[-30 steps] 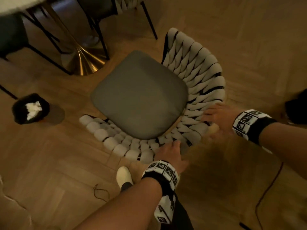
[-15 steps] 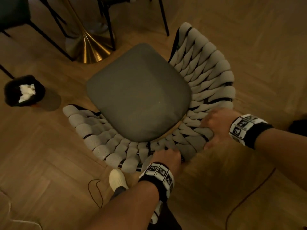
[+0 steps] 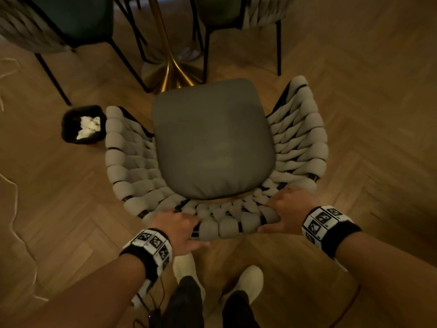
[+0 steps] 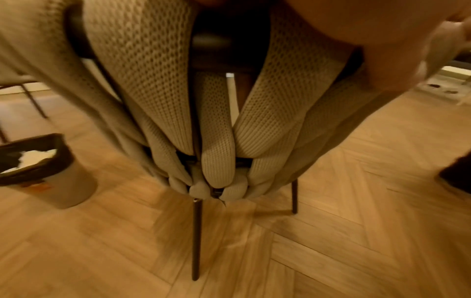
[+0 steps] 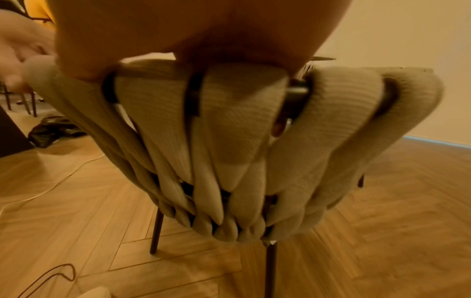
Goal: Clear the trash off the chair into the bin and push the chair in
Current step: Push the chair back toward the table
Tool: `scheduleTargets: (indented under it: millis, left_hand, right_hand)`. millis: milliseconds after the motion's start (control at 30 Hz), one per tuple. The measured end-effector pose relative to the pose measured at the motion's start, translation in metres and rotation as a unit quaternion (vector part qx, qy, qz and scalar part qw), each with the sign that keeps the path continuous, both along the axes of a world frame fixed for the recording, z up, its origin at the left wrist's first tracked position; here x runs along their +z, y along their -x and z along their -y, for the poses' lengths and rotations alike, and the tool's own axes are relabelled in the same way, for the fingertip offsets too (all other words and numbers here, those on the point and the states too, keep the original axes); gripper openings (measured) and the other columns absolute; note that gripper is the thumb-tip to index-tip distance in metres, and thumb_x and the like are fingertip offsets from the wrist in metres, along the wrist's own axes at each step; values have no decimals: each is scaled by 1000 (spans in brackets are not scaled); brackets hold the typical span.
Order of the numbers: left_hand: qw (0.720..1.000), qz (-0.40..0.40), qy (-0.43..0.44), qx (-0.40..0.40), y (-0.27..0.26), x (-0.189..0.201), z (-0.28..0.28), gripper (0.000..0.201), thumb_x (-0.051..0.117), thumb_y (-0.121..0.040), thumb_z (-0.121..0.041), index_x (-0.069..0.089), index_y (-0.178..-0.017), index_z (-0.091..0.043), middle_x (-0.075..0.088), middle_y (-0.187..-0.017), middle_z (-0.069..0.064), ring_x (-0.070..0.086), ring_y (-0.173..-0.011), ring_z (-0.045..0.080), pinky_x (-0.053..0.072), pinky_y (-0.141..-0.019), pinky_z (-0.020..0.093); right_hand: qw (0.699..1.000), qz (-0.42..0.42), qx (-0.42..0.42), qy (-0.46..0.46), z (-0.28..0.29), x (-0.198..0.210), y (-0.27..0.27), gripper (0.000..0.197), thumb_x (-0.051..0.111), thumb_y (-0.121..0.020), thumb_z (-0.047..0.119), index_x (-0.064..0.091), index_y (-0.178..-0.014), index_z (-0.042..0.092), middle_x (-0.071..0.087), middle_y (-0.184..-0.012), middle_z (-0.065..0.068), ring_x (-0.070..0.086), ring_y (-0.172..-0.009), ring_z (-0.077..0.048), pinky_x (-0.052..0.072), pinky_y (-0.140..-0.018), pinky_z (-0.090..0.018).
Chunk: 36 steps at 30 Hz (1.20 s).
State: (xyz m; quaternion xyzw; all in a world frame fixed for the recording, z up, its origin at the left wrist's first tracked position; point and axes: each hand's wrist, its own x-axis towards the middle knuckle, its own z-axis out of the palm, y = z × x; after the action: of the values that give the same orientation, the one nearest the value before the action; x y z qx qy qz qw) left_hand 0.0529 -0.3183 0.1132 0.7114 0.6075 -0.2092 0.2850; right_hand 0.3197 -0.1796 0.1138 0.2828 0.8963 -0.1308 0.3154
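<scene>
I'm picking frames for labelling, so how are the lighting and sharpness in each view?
Head view: dim warm light, wide-angle bending, chair fairly sharp, bin soft. Left wrist view: brighter, chair's woven back crisp at centre, floor and left hand smeared. Right wrist view: motion-blurred throughout, right hand an unfocused mass.

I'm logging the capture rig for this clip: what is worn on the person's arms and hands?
Both forearms are bare, with no sleeves or gloves. The left hand and right hand each sit ahead of a black wristband carrying white blocks printed with black square marker patterns. A thin dark cable hangs below the left wrist.
</scene>
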Motion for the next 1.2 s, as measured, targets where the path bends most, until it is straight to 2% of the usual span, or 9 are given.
scheduleTargets:
  millis: [67,133,300,467,600,733,900,1033,1200]
  left_hand:
    - [1000,-19,-13,7,27,4,4,74,26,-67,-87,55,-113,-37,67,-111,-12,60,-108,15,18,-114,50]
    - [999,-43,-11,18,46,8,4,82,23,-62,-91,54,-117,-39,67,-114,-13,57,-113,14,8,-115,51]
    - [998,-65,-5,24,93,6,-4,98,16,-52,-98,53,-120,-39,68,-112,-10,59,-107,16,22,-109,46]
    - [997,-67,-32,24,148,4,-20,100,10,-46,-101,60,-108,-39,71,-95,-13,62,-93,14,32,-102,44]
    - [996,-76,-52,16,183,1,-35,103,9,-46,-101,61,-106,-37,71,-95,-9,62,-92,17,35,-99,43]
    - [996,-67,-61,11,209,0,-53,96,14,-49,-101,64,-96,-34,70,-82,-9,60,-76,16,43,-88,42]
    - [997,-56,-61,9,236,-1,-81,95,15,-49,-99,63,-100,-36,71,-90,-9,62,-84,17,42,-86,39]
    - [996,-62,-60,11,257,-3,-109,89,19,-52,-99,62,-98,-37,71,-88,-11,61,-77,15,32,-64,33]
    - [997,-51,-64,17,290,-4,-149,89,18,-52,-99,62,-98,-37,71,-90,-11,60,-79,16,37,-69,33]
  right_hand:
    - [1000,5,-5,0,4,0,23,102,11,-53,100,62,-95,22,69,-90,-2,62,-79,-25,53,-76,-42]
    - [1000,13,-5,8,10,-1,47,95,16,-53,99,62,-90,25,68,-83,0,61,-70,-22,54,-69,-39]
    - [1000,4,-12,0,9,0,95,86,22,-57,97,62,-84,25,67,-76,1,58,-65,-20,51,-63,-33]
    - [999,-18,5,-26,-7,0,148,84,20,-60,95,60,-78,24,63,-68,1,54,-57,-18,47,-57,-31]
    - [999,-30,2,-28,-22,-3,180,90,13,-55,98,61,-86,28,64,-72,3,57,-61,-18,50,-60,-32]
    - [999,-33,-4,-23,-37,-1,205,94,10,-51,100,61,-86,28,67,-77,2,61,-67,-20,52,-65,-34]
    - [999,-28,8,-34,-66,0,232,94,12,-53,99,62,-89,28,68,-79,2,62,-68,-20,50,-64,-32]
    - [999,-21,15,-36,-99,2,255,93,12,-54,98,62,-88,28,68,-77,1,61,-66,-20,46,-60,-31]
    - [999,-27,10,-26,-143,4,289,87,20,-58,96,62,-88,26,69,-79,1,61,-67,-18,51,-64,-32]
